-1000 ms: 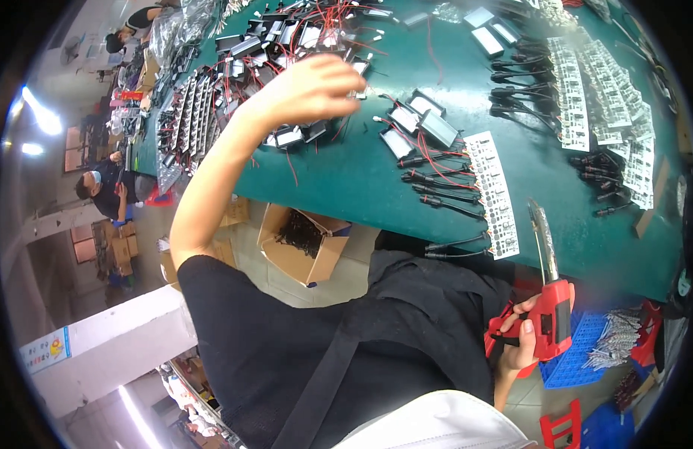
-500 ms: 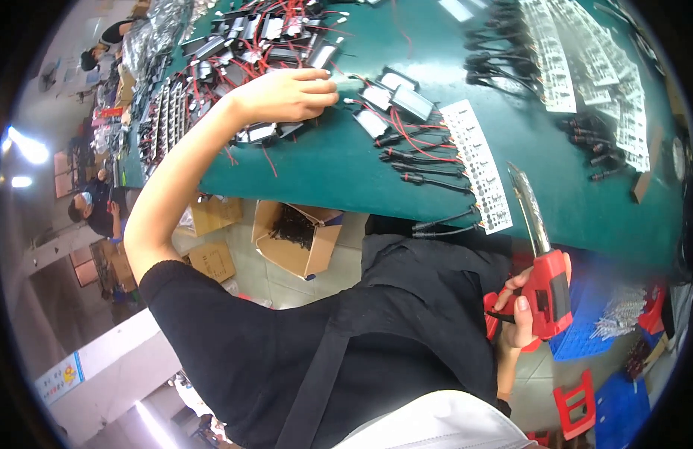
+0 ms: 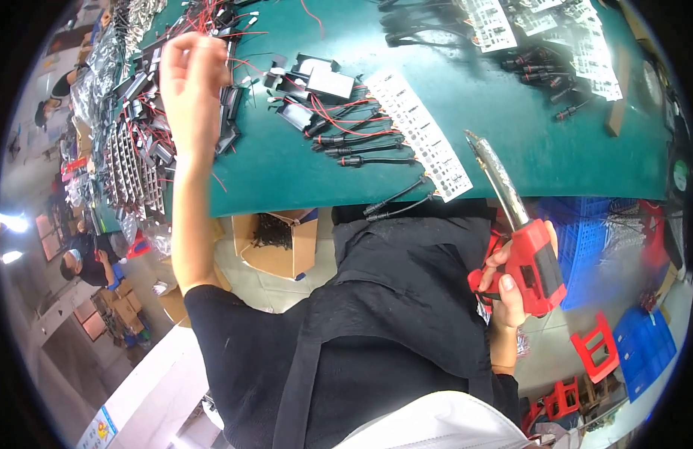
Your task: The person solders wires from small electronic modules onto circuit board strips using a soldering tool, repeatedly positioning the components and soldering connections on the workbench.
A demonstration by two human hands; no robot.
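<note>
My right hand [image 3: 509, 298] is wrapped round the handle of a red and black soldering gun [image 3: 537, 268], its long metal tip pointing up over the table's near edge. Left of that tip lies a white strip of small circuit boards [image 3: 423, 138]. Several short black cables [image 3: 372, 160] with connectors run out from its left side. Thin red wires link its far end to a few silver-and-black metal modules [image 3: 330, 81]. My left hand [image 3: 195, 90] is raised at a pile of similar modules [image 3: 225, 112]; motion smears its fingers, and what they hold, if anything, cannot be made out.
The green table [image 3: 286, 179] spans the front. More board strips [image 3: 595, 56] and black cables [image 3: 417, 26] lie at the far right. A cardboard box [image 3: 295, 251] of black parts stands below the edge; blue crates [image 3: 586, 258] and red stools [image 3: 597, 348] stand right. People work far left.
My left hand has moved left, away from the wired modules and over the pile. The whole view has shifted. My right hand keeps hold of the soldering gun.
</note>
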